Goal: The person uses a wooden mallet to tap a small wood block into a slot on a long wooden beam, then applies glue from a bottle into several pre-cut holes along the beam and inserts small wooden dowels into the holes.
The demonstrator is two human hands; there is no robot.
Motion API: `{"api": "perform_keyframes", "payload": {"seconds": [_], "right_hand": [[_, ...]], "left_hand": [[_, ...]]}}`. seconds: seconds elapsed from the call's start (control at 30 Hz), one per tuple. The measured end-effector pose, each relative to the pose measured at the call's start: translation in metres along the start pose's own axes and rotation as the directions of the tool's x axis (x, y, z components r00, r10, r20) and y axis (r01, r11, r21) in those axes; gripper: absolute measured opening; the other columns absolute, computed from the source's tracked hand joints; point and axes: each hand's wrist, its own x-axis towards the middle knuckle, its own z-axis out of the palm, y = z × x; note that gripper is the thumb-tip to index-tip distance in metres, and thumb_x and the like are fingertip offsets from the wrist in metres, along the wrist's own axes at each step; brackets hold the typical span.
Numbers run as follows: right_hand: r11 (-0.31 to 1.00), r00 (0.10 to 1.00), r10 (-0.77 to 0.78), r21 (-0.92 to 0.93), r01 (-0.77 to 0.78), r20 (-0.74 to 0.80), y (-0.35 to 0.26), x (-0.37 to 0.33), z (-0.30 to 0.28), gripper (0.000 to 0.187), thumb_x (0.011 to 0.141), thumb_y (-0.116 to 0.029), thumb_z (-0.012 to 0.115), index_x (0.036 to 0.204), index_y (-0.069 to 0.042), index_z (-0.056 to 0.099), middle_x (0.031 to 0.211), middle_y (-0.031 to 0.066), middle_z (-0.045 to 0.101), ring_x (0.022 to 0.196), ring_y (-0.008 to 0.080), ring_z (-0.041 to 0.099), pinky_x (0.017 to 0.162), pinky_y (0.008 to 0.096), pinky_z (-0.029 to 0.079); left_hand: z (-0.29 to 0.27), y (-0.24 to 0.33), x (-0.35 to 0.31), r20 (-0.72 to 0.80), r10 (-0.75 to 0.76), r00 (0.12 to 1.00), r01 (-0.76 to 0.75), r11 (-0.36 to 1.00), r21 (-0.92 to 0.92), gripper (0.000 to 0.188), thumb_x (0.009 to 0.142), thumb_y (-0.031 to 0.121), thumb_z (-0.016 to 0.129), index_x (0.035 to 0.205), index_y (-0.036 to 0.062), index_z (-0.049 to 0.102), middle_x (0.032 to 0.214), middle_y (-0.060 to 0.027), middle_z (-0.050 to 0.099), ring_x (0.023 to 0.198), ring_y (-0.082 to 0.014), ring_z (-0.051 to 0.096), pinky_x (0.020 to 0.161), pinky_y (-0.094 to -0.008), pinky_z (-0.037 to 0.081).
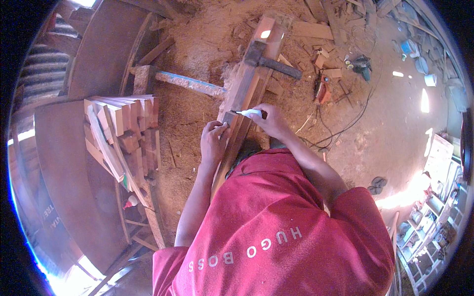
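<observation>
My right hand (271,121) is closed round a small white squeeze bottle (252,113) with a thin dark tip, held nearly level. The tip points left, at a small dark wooden piece (229,117) on a long narrow wooden bench (240,129). My left hand (214,138) is closed at the bench's left side, its fingertips gripping the wooden piece. What lies under those fingers is hidden. Farther along the bench rests a hammer-shaped tool (255,53), its handle (280,67) sticking out over the right edge.
A stack of cut wooden pieces (129,123) stands at left. A dusty blue-edged bar (190,83) reaches toward the bench. On the sawdust-strewn floor at right lie an orange power tool (323,91), dark cables (340,133) and offcuts (311,30). A cluttered shelf (434,217) stands far right.
</observation>
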Motion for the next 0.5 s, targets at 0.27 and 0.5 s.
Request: {"api": "perform_keyframes", "payload": {"seconds": [0.27, 0.5], "right_hand": [[0.861, 0.942, 0.309, 0.382, -0.336, 0.132, 0.020, -0.062, 0.019, 0.036, 0.092, -0.035, 0.076, 0.105, -0.001, 0.070, 0.088, 0.0086, 0.073, 0.070, 0.0141, 0.068, 0.062, 0.0328, 0.055], [0.856, 0.868, 0.386, 0.230, -0.463, 0.312, 0.006, -0.099, 0.061, 0.033, 0.092, -0.025, 0.077, 0.106, 0.003, 0.068, 0.082, 0.0067, 0.072, 0.067, 0.0110, 0.067, 0.057, 0.0260, 0.053]], "left_hand": [[-0.019, -0.031, 0.018, 0.173, 0.097, 0.980, -0.065, 0.981, -0.183, 0.028, 0.084, 0.018, 0.078, 0.108, 0.0044, 0.075, 0.109, -0.0171, 0.069, 0.101, -0.0355, 0.067, 0.089, -0.0398, 0.054], [0.001, -0.067, 0.035, 0.251, -0.008, 0.968, 0.075, 0.964, -0.256, 0.054, 0.078, 0.029, 0.085, 0.124, 0.0076, 0.068, 0.117, -0.0176, 0.069, 0.103, -0.0330, 0.069, 0.089, -0.0425, 0.055]]}}
